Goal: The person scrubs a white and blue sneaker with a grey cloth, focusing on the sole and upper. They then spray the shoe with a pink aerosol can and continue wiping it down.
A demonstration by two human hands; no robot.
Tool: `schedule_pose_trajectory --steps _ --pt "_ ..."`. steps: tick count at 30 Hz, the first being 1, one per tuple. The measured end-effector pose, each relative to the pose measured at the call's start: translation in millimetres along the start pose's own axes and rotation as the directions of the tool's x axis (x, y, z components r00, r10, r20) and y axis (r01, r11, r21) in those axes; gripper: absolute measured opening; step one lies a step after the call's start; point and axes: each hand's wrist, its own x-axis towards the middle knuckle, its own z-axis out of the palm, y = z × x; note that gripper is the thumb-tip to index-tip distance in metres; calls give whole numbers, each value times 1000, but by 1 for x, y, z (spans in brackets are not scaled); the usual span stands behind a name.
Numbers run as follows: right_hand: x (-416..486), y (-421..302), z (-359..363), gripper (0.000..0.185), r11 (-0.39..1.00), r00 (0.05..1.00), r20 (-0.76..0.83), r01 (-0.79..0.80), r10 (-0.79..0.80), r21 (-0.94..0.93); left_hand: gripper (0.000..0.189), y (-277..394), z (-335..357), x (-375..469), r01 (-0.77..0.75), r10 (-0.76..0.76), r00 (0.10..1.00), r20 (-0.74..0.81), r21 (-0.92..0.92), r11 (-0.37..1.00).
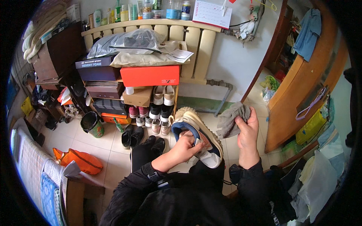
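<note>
My left hand (181, 151) grips a sneaker (210, 158) by its opening, with the fingers down inside the shoe. The sneaker has a navy collar, a white toe, a pinkish side and a thick cream sole, which is turned towards the right. A second cream, knobbly sole part (186, 111) shows at its heel end. Off to the right, my right hand (247, 127) pinches a crumpled grey cloth (233, 118) between thumb and fingers. A gap separates the cloth from the shoe. The sneaker is held above my dark-clothed lap.
A shoe rack (176, 96) with several shoes and boxes stands ahead, a red shoebox (150, 75) on top. Black shoes (132, 137) sit on the tiled floor. A lined bin (92, 125) and an orange bag (79, 161) are at left. A wooden door (304, 93) stands ajar at right.
</note>
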Motion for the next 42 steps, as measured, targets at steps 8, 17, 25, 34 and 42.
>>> schedule_pose_trajectory --steps 8,17,25,34,42 --pt "1 -2 -1 41 999 999 17 -30 30 42 9 -4 -4 2 -73 68 997 39 150 986" --pt "-11 23 -7 64 978 977 38 -209 209 -8 10 -5 -1 3 -183 174 982 65 170 968" --pt "-31 31 -22 76 943 944 224 -173 241 -285 8 -1 -3 1 -174 167 985 49 266 948" --pt "-19 -11 8 40 484 961 243 151 132 -862 10 3 -4 3 -196 176 980 96 292 936" --pt "-20 -35 42 34 818 649 758 469 -65 -332 18 3 -5 1 -364 346 929 127 473 802"
